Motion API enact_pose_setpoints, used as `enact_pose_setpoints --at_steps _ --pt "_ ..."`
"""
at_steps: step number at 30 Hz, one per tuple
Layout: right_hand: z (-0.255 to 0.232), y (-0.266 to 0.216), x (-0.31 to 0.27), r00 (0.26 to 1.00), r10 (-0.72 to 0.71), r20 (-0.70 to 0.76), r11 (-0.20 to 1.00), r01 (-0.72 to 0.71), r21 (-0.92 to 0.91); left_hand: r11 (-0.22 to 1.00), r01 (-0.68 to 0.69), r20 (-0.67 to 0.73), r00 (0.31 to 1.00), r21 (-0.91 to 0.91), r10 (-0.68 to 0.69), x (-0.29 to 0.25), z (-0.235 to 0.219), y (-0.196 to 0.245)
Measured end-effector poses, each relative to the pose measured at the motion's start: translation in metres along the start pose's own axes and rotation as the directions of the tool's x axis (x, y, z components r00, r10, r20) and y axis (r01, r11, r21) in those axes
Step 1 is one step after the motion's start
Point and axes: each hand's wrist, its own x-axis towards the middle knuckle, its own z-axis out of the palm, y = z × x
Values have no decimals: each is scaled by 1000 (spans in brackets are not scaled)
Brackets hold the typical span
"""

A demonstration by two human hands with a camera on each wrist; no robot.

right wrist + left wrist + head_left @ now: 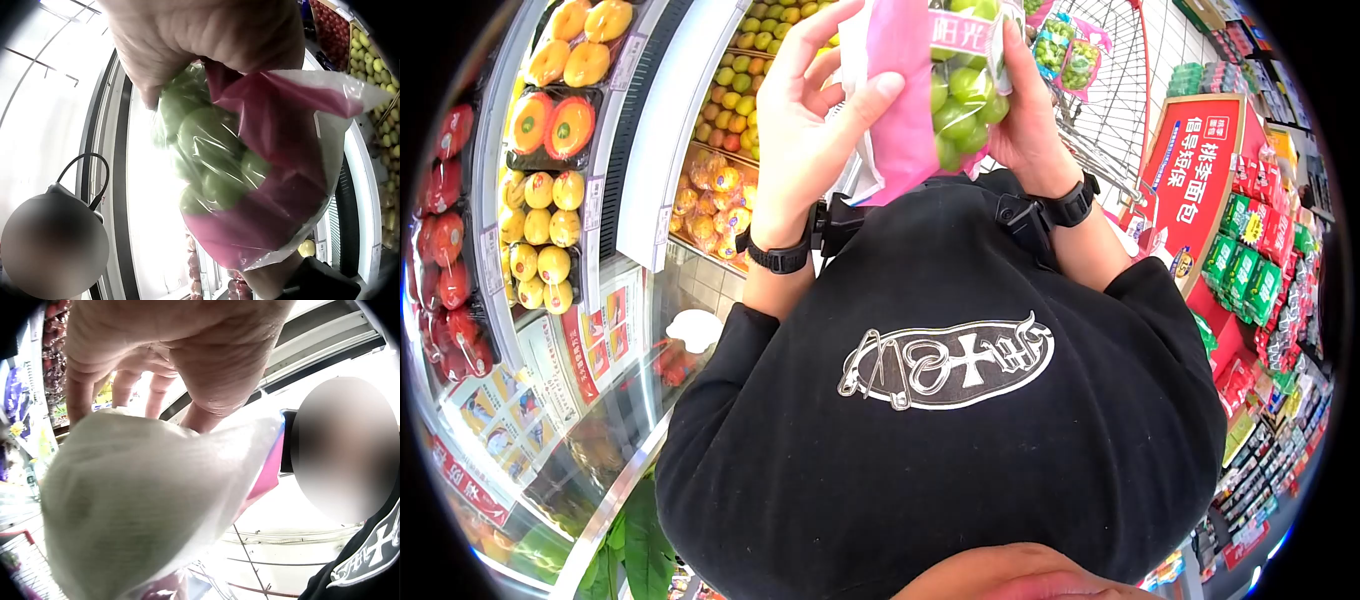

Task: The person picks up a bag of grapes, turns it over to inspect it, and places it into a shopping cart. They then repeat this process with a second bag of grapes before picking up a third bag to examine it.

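Both hands hold a pink-and-clear plastic bag of green grapes up in front of the chest. On its left side, my left hand grips it with the thumb over the pink panel. The right hand holds the opposite side, by the clear window where round green grapes show. In the left wrist view, the bag's whitish translucent side sits below the left thumb and fingers. The right wrist view shows grapes through clear film under the right hand.
A wire shopping cart at the upper right carries more bagged grapes. Fruit bins and a shelf of packed fruit line the left. A red display stand with packaged goods is on the right.
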Motion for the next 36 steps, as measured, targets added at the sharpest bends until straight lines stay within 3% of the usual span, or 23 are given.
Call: enact_pose_setpoints --at_steps 1,2,5,9,10,13,14,17,18,20,22,25,27,28,31,32,35,36 --pt "3 -6 1 998 3 59 997 -7 73 1000 0 20 1000 -24 1 4 1 -7" --pt "11 -14 -6 991 123 52 978 -129 162 999 -1 40 999 -47 3 8 0 -12" --pt "20 -25 -4 994 26 -109 1000 -24 16 996 37 70 997 -76 -32 17 9 -18" --pt "4 -44 8 975 -178 -130 959 141 -248 990 106 120 988 -89 -95 31 33 -20" --pt "19 -53 7 962 -240 -133 938 194 -286 987 152 135 980 -48 -145 33 39 -24" --pt "-6 -61 10 956 -261 -135 920 204 -336 990 122 254 962 -66 -102 50 61 -22" --pt "-9 -65 10 953 -273 -130 920 220 -324 973 231 282 933 0 -221 54 67 -11" --pt "-23 -71 14 944 -304 -127 892 236 -385 970 238 312 926 -46 -213 61 76 -45" --pt "-26 -71 15 939 -326 -107 859 247 -449 964 254 258 939 -83 -226 63 85 -36" --pt "-33 -71 20 928 -369 -54 774 275 -570 891 229 407 912 -391 -56 63 77 -47" --pt "-31 -73 18 916 -400 -21 677 280 -680 931 340 162 934 -130 -318 65 86 -51" --pt "-34 -73 17 919 -381 98 551 311 -775 943 257 225 952 -210 -209 67 78 -67" --pt "-31 -77 12 950 -307 60 486 211 -848 917 263 162 961 -299 -223 65 83 -69" --pt "-33 -78 16 927 -316 200 451 332 -829 886 301 165 952 -352 -258 63 80 -72" --pt "-30 -77 17 934 -251 253 521 351 -778 826 350 147 937 -442 -318 55 64 -79" --pt "-27 -78 13 950 -199 241 437 306 -846 808 355 135 934 -470 -332 52 60 -78" --pt "-25 -57 21 943 -233 236 475 322 -819 769 382 105 917 -512 -386 40 40 -79" --pt "-23 -39 29 940 -263 216 561 331 -759 754 397 105 908 -523 -405 35 30 -78"
